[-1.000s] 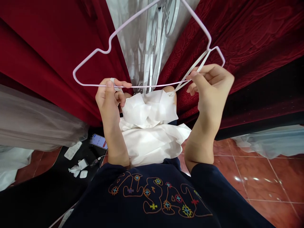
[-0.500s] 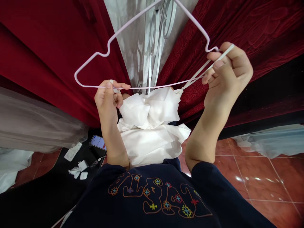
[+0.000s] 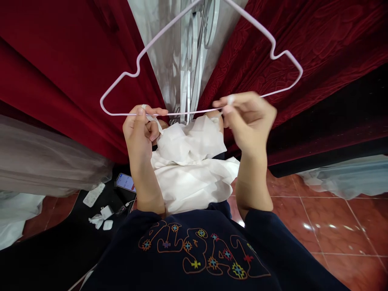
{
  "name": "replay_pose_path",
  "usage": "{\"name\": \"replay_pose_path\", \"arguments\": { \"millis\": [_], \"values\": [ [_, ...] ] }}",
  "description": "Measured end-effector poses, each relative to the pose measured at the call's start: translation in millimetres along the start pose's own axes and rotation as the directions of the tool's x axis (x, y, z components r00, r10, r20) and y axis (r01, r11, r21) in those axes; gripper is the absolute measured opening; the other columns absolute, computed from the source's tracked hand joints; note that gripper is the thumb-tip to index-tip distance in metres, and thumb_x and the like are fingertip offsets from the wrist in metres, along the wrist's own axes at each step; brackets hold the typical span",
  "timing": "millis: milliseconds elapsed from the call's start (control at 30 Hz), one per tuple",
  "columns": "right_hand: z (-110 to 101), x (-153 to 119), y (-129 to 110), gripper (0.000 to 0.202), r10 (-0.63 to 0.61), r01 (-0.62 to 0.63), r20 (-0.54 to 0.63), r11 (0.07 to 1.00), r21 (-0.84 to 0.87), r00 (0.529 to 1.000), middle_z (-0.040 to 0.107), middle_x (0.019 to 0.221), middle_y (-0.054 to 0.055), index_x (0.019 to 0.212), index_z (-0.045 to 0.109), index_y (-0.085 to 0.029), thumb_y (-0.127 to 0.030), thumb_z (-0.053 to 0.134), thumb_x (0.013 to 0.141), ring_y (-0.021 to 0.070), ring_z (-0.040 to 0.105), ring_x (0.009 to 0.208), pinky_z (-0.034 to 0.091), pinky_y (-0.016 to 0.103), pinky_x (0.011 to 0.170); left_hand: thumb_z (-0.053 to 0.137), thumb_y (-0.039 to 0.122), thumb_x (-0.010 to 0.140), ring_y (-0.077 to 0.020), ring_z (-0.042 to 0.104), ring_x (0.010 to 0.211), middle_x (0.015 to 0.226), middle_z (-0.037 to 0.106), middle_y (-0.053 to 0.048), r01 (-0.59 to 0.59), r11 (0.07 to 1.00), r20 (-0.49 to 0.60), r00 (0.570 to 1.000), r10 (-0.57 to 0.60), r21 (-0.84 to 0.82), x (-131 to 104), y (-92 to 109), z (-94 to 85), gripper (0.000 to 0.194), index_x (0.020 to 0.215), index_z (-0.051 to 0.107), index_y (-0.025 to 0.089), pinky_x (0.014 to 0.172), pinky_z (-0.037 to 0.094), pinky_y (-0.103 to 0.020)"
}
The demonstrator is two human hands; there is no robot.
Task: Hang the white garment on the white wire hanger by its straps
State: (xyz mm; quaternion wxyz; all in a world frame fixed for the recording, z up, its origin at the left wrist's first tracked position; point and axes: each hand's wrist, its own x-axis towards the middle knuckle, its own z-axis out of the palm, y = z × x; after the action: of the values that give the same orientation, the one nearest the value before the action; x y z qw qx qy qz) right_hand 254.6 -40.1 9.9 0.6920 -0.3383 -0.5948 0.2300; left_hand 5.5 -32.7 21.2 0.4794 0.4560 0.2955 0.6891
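Note:
A pale pink clothes hanger is held up in front of me, its top cut off by the frame edge. My left hand pinches its bottom bar near the left end, with a white strap caught at the fingers. At the bar right of centre, my right hand is closed on another white garment strap, slightly blurred. Both straps run down to a white garment with a gathered top, draped over my lap. The hanger's right notch and end are bare of any strap.
Dark red curtains hang on both sides of a whitish panel with white metalwork. On a black surface at lower left lie a lit phone, a white charger and small white items. Red floor tiles show at right.
My right hand has moved left and down with the strap, from the hanger's right end to the bottom bar. The strap has slackened. The left hand keeps its hold.

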Motion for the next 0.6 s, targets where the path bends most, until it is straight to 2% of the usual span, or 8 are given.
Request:
{"name": "replay_pose_path", "arguments": {
  "millis": [67,233,267,333,433,500,533,600],
  "values": [
    [8.9,-3.6,1.9,0.014,0.037,-0.033,0.088,0.998,-0.046,0.995,0.084,0.1,-0.002,0.104,0.082,-0.026,-0.04,0.08,0.1,0.008,0.076,0.077,0.058,0.022,0.064,0.072,0.043,0.112,-0.0054,0.031,0.041,0.094,0.084,-0.009,0.016,0.999,-0.003,1.0,-0.016,0.034,-1.5,-0.5,-0.5,0.038,0.082,0.069,0.019,0.036,0.018,-0.02],
    [5.8,-3.3,15.8,0.014,-0.017,0.016,-0.02,0.999,-0.033,1.0,0.082,0.097,-0.003,0.103,0.081,-0.027,-0.041,0.078,0.102,0.0115,0.082,0.09,0.068,0.028,0.084,0.072,0.032,0.107,-0.0078,0.036,0.042,0.101,0.087,-0.013,-0.053,0.998,0.019,0.998,0.052,0.027,-0.2,-1.6,-10.2,0.018,0.099,0.079,0.018,0.038,0.024,-0.025],
    [3.6,-2.4,17.4,0.015,-0.018,0.016,-0.043,0.999,-0.034,0.999,0.081,0.097,-0.003,0.103,0.081,-0.027,-0.042,0.079,0.102,0.0111,0.082,0.088,0.068,0.028,0.085,0.07,0.027,0.104,-0.0083,0.036,0.042,0.106,0.087,-0.013,-0.095,0.995,0.007,0.995,0.095,0.015,1.2,-1.1,-14.9,0.015,0.106,0.082,0.017,0.038,0.023,-0.026],
    [-0.2,-0.9,19.7,0.016,-0.022,0.019,-0.074,0.999,-0.039,0.997,0.08,0.094,-0.003,0.102,0.081,-0.027,-0.044,0.081,0.1,0.0103,0.08,0.085,0.069,0.029,0.085,0.062,0.016,0.094,-0.0089,0.037,0.043,0.115,0.087,-0.015,-0.219,0.975,-0.048,0.974,0.221,0.032,4.0,0.7,-27.3,0.031,0.114,0.085,0.015,0.038,0.02,-0.028],
    [-2.3,-0.7,22.3,0.018,-0.036,0.033,-0.082,0.999,-0.037,0.996,0.079,0.092,-0.004,0.101,0.081,-0.028,-0.046,0.083,0.098,0.0103,0.081,0.084,0.069,0.028,0.085,0.057,0.006,0.085,-0.0092,0.043,0.049,0.107,0.088,-0.011,-0.399,0.887,-0.142,0.888,0.437,0.232,6.6,3.0,-49.7,0.041,0.108,0.09,0.013,0.043,0.029,-0.026],
    [-0.3,-2.0,23.5,0.018,-0.041,0.039,-0.08,0.999,-0.031,0.996,0.079,0.093,-0.004,0.101,0.081,-0.028,-0.046,0.082,0.099,0.0105,0.081,0.085,0.069,0.027,0.083,0.068,0.007,0.089,-0.0116,0.062,0.064,0.105,0.088,-0.008,-0.478,0.8,-0.16,0.814,0.559,0.361,8.4,2.4,-63.4,0.028,0.105,0.09,0.015,0.056,0.049,-0.024],
    [1.4,-2.9,23.8,0.019,-0.036,0.034,-0.079,0.999,-0.029,0.996,0.08,0.094,-0.004,0.101,0.08,-0.027,-0.046,0.081,0.1,0.0109,0.082,0.085,0.068,0.027,0.082,0.079,0.014,0.091,-0.0156,0.072,0.08,0.111,0.087,-0.008,-0.504,0.771,-0.135,0.797,0.589,0.389,10.1,1.8,-69.0,0.021,0.11,0.089,0.015,0.069,0.059,-0.026],
    [5.3,-4.3,24.0,0.019,-0.019,0.017,-0.076,1.0,-0.025,0.997,0.081,0.096,-0.003,0.101,0.08,-0.027,-0.046,0.08,0.1,0.0119,0.083,0.087,0.068,0.027,0.082,0.099,0.039,0.086,-0.027,0.079,0.114,0.131,0.083,-0.011,-0.536,0.751,-0.031,0.806,0.591,0.385,15.9,1.7,-75.7,0.047,0.124,0.085,0.015,0.099,0.067,-0.039]
  ]
}}
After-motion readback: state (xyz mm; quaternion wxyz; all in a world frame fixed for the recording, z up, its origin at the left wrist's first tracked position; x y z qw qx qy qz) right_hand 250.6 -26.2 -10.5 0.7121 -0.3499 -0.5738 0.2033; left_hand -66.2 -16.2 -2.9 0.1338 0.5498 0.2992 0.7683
